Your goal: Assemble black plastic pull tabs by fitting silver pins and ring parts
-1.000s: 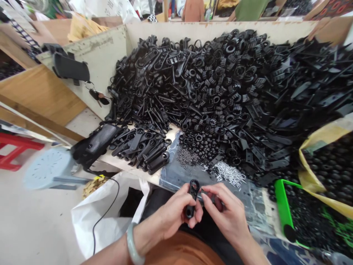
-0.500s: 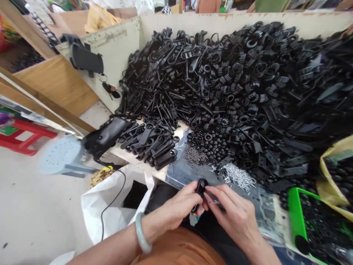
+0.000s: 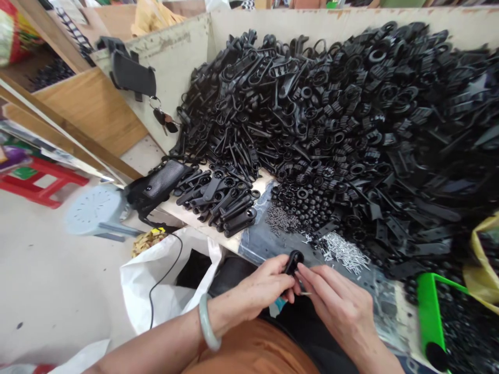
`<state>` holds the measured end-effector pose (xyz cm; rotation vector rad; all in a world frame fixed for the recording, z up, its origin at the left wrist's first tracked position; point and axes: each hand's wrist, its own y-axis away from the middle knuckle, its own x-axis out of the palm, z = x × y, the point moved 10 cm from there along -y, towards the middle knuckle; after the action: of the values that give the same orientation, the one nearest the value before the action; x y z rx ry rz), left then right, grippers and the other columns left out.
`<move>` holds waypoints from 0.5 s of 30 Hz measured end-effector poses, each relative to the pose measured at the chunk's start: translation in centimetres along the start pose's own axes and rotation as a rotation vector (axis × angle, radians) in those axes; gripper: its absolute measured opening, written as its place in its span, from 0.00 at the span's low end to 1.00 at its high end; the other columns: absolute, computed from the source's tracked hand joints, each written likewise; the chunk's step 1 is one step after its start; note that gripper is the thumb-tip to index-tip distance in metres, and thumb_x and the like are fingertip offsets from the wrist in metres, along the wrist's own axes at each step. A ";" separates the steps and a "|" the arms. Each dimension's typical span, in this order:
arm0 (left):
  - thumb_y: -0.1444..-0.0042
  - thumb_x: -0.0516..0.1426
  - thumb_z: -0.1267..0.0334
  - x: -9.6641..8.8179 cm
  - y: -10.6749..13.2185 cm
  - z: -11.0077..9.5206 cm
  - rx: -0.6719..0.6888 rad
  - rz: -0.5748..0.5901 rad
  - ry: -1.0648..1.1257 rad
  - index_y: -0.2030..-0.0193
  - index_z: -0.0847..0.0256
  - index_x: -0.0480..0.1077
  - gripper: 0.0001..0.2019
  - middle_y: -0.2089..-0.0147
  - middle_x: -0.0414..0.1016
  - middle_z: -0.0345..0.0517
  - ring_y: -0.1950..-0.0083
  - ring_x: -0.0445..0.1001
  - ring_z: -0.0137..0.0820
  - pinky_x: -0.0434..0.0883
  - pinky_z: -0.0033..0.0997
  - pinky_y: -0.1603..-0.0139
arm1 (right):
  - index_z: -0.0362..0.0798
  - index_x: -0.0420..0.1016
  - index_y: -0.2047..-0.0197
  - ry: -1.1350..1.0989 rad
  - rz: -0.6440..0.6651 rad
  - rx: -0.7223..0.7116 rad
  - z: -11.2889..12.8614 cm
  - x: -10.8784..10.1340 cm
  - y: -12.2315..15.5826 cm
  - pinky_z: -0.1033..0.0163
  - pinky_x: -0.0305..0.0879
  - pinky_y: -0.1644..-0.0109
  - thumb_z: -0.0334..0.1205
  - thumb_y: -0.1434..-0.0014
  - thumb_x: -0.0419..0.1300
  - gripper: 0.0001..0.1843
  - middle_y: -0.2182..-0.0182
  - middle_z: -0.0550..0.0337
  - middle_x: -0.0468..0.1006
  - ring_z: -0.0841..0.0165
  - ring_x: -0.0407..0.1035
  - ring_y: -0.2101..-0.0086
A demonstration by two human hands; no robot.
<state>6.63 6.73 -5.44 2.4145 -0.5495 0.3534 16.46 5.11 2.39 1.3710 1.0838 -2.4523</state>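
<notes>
While the bangle (image 3: 208,323) sits on the nearer wrist, just ahead of the orange-brown cloth (image 3: 249,349), the left hand (image 3: 265,288) is closed round a black ring-ended piece (image 3: 291,264), gripping it upright-ish with the loop poking out above the thumb, right over the bench's front edge. And in comes the right hand (image 3: 342,304) from the other side, fingertips bunched against that loop; whether they pinch some small part there, I can't tell, they cover it. A slim pale pin (image 3: 305,294) juts out by those fingers, and what holds it is hidden too. So this piece looks midway, I'd judge: in hand, being worked, not set aside. Just beyond, on the dark mat (image 3: 255,242), lie the loose supplies: the silver pins (image 3: 345,253) in a bright scatter, the small grey bits (image 3: 281,218) to their left, the black round parts (image 3: 307,208) behind, plenty left of each. Over to the left, a batch of black arms (image 3: 218,200) lies roughly lined up on the pale board; they may be finished pieces or prepared ones, it's too hard to tell at this size. Farther back rises the big black heap (image 3: 288,114), piled high against the rear panel (image 3: 268,22), so a great deal seems left to do.
</notes>
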 end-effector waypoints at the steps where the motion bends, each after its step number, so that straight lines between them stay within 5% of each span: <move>1: 0.51 0.56 0.63 0.1 -0.1 -0.1 0.010 0.011 -0.008 0.65 0.58 0.67 0.06 0.70 0.69 0.40 0.69 0.67 0.29 0.64 0.30 0.63 | 0.48 0.80 0.49 -0.002 0.000 0.004 0.0 -0.1 0.0 0.67 0.71 0.63 0.27 0.31 0.56 0.14 0.66 0.58 0.84 0.71 0.78 0.70; 15: 0.50 0.53 0.68 -0.1 -0.2 -0.3 -0.014 0.064 -0.151 0.67 0.58 0.67 0.04 0.68 0.70 0.41 0.69 0.66 0.28 0.65 0.28 0.63 | 0.48 0.79 0.49 -0.040 -0.011 0.011 0.4 -0.4 -0.2 0.68 0.71 0.65 0.27 0.32 0.57 0.13 0.69 0.59 0.81 0.71 0.76 0.73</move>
<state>6.60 7.08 -5.30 2.4273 -0.6949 0.1939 16.35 4.92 2.94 1.3167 1.0737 -2.4864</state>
